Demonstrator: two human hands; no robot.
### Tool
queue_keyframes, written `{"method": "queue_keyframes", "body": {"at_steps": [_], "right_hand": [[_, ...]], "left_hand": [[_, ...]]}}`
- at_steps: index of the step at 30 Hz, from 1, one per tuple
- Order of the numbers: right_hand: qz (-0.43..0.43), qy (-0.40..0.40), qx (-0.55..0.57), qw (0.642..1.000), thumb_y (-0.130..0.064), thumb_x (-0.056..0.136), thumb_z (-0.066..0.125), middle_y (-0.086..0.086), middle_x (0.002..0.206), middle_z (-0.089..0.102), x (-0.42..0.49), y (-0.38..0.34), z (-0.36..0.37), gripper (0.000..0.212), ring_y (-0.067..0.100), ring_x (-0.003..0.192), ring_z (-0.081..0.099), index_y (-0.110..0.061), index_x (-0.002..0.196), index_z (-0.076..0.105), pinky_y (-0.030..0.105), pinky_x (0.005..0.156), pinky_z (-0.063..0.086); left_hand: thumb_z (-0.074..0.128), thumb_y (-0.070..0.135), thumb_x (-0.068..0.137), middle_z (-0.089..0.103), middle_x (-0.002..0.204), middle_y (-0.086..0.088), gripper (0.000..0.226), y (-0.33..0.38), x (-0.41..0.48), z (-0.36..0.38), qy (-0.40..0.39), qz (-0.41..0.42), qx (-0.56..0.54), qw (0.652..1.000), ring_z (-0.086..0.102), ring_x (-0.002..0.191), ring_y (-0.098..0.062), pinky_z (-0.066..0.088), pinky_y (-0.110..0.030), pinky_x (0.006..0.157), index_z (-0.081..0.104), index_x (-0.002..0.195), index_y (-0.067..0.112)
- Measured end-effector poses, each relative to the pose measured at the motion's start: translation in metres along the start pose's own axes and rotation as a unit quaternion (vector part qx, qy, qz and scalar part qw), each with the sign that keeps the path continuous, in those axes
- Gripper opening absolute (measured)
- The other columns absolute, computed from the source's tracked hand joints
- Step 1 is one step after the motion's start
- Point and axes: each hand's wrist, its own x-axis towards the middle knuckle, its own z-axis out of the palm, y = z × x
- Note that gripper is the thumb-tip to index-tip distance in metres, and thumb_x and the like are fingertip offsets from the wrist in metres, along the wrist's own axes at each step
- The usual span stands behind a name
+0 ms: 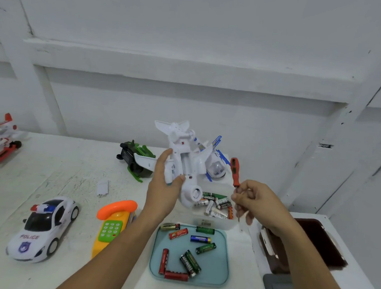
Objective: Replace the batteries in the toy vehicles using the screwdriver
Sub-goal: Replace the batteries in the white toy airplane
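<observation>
My left hand [163, 187] grips a white toy airplane [184, 157], held up over the table with its underside facing me. To its right, my right hand [255, 202] pinches the metal shaft of an orange-handled screwdriver [235, 172], handle up and tip down. A small white battery cover [102, 187] lies on the table to the left. Several loose batteries lie on a light blue tray [221, 278] below my hands. More batteries fill a clear box [216, 223] behind the tray.
On the white table stand a police car [44, 227], an orange and yellow toy phone [113, 222], a green toy vehicle [135, 161], a red and white helicopter [0, 141] far left, and another white and blue toy [216, 166] behind the airplane. A dark brown case [308, 243] lies at the right.
</observation>
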Motion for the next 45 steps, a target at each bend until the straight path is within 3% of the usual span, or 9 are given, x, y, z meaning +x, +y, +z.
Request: {"method": "queue_keyframes", "body": {"at_steps": [2, 7, 12, 24, 30, 35, 39, 41, 45], "right_hand": [[0.039, 0.018, -0.012, 0.999, -0.007, 0.088, 0.067, 0.012, 0.06, 0.066, -0.019, 0.012, -0.003, 0.013, 0.02, 0.049, 0.06, -0.004, 0.082, 0.057, 0.023, 0.038, 0.039], [0.153, 0.02, -0.076, 0.985, -0.008, 0.086, 0.07, 0.014, 0.062, 0.069, -0.058, 0.033, -0.003, 0.016, 0.022, 0.051, 0.062, -0.002, 0.08, 0.057, 0.023, 0.039, 0.04], [0.22, -0.022, -0.171, 0.96, -0.009, 0.087, 0.068, 0.01, 0.058, 0.068, -0.073, 0.047, 0.025, 0.013, 0.017, 0.045, 0.059, -0.003, 0.084, 0.057, 0.024, 0.043, 0.046], [0.23, 0.049, -0.234, 0.943, -0.018, 0.083, 0.072, 0.004, 0.053, 0.066, -0.087, 0.046, 0.054, 0.017, 0.02, 0.045, 0.057, -0.011, 0.085, 0.056, 0.025, 0.045, 0.048], [0.259, 0.071, -0.195, 0.943, -0.023, 0.082, 0.075, 0.01, 0.07, 0.071, -0.09, 0.045, 0.052, 0.02, 0.016, 0.05, 0.06, -0.014, 0.09, 0.059, 0.023, 0.045, 0.048], [0.186, 0.144, -0.301, 0.924, -0.038, 0.08, 0.073, -0.003, 0.084, 0.062, -0.091, 0.044, 0.058, 0.023, 0.013, 0.076, 0.059, -0.022, 0.084, 0.057, 0.029, 0.063, 0.046], [0.077, 0.179, -0.352, 0.915, -0.03, 0.088, 0.065, -0.002, 0.088, 0.056, -0.086, 0.034, 0.072, 0.011, 0.014, 0.082, 0.056, -0.023, 0.088, 0.057, 0.03, 0.068, 0.043], [0.034, 0.135, -0.352, 0.926, -0.02, 0.091, 0.061, -0.002, 0.093, 0.056, -0.082, 0.029, 0.08, 0.003, 0.011, 0.083, 0.054, -0.023, 0.09, 0.061, 0.027, 0.072, 0.043], [-0.005, 0.015, -0.362, 0.932, -0.01, 0.091, 0.058, -0.008, 0.096, 0.048, -0.073, 0.035, 0.101, 0.022, 0.01, 0.091, 0.048, -0.024, 0.104, 0.067, 0.011, 0.071, 0.033]], "left_hand": [[0.065, 0.022, 0.084, 0.046, 0.145, 0.012, 0.066, -0.001, -0.005, -0.002, 0.015, 0.003, -0.026, 1.0, 0.052, 0.129, -0.024, 0.051, -0.06, 0.094, 0.04, 0.131, 0.061], [0.061, 0.004, 0.094, 0.051, 0.141, 0.006, 0.067, 0.0, -0.014, -0.008, 0.028, -0.018, -0.094, 0.995, 0.061, 0.117, -0.019, 0.059, -0.056, 0.08, 0.04, 0.134, 0.054], [0.058, 0.0, 0.095, 0.054, 0.136, 0.005, 0.064, 0.001, -0.025, -0.013, 0.016, -0.044, -0.143, 0.989, 0.064, 0.109, -0.011, 0.062, -0.04, 0.069, 0.039, 0.14, 0.041], [0.054, 0.0, 0.098, 0.061, 0.128, 0.01, 0.063, 0.015, -0.047, -0.039, -0.032, -0.082, -0.165, 0.982, 0.07, 0.09, 0.001, 0.061, -0.032, 0.064, 0.037, 0.141, 0.043], [0.056, -0.001, 0.097, 0.059, 0.133, 0.006, 0.065, 0.016, -0.052, -0.048, -0.049, -0.095, -0.172, 0.979, 0.068, 0.101, -0.008, 0.062, -0.037, 0.069, 0.038, 0.14, 0.044], [0.056, 0.0, 0.097, 0.061, 0.129, 0.011, 0.064, 0.015, -0.055, -0.053, -0.067, -0.099, -0.171, 0.978, 0.069, 0.099, -0.004, 0.062, -0.039, 0.073, 0.04, 0.135, 0.049], [0.057, 0.001, 0.097, 0.06, 0.13, 0.011, 0.065, 0.014, -0.058, -0.054, -0.075, -0.101, -0.172, 0.977, 0.068, 0.104, -0.009, 0.061, -0.046, 0.078, 0.04, 0.137, 0.049], [0.057, 0.0, 0.096, 0.061, 0.128, 0.012, 0.065, 0.014, -0.059, -0.054, -0.079, -0.103, -0.174, 0.976, 0.069, 0.098, -0.005, 0.062, -0.042, 0.073, 0.041, 0.137, 0.049], [0.059, 0.001, 0.095, 0.058, 0.131, 0.013, 0.066, 0.014, -0.061, -0.053, -0.084, -0.103, -0.166, 0.977, 0.067, 0.107, -0.012, 0.061, -0.049, 0.077, 0.044, 0.132, 0.053]]}}
